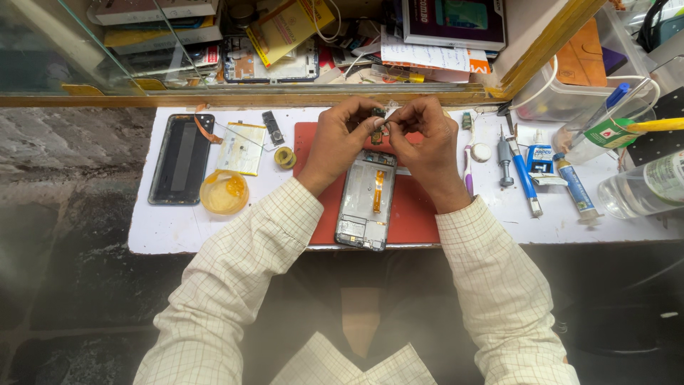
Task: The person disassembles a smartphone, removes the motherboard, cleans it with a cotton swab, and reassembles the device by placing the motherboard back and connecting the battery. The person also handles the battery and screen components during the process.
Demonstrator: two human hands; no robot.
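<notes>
Both my forearms reach out from near, in checked cream sleeves, and meet over the far end of the red mat [417,214]. My left hand [340,142] is bent at the wrist, knuckles up, its fingers [375,121] pinched narrow on a small part [378,114], a dark bit of metal and board too small to make out. My right hand [426,139] mirrors it, thumb and forefinger closed tight on the same part from the right, so the two sets of fingertips nearly touch.

Just under my hands, on the mat, lies the open phone [366,203], back off, a long grey frame with an orange flex strip down its middle. Its far end sits just below my fingers; the part is held above it.

The worktop [164,228] is flat and white. To the left lie a dark glossy screen [181,158], a flat silvery battery [241,147], a small roll of yellow tape [286,157] and a round, clear yellow dish [224,192]. To the right lie a metal screwdriver [504,157], a blue-handled tool [526,185], a glue tube [576,188] and a clear plastic bottle [645,187] on its side.
</notes>
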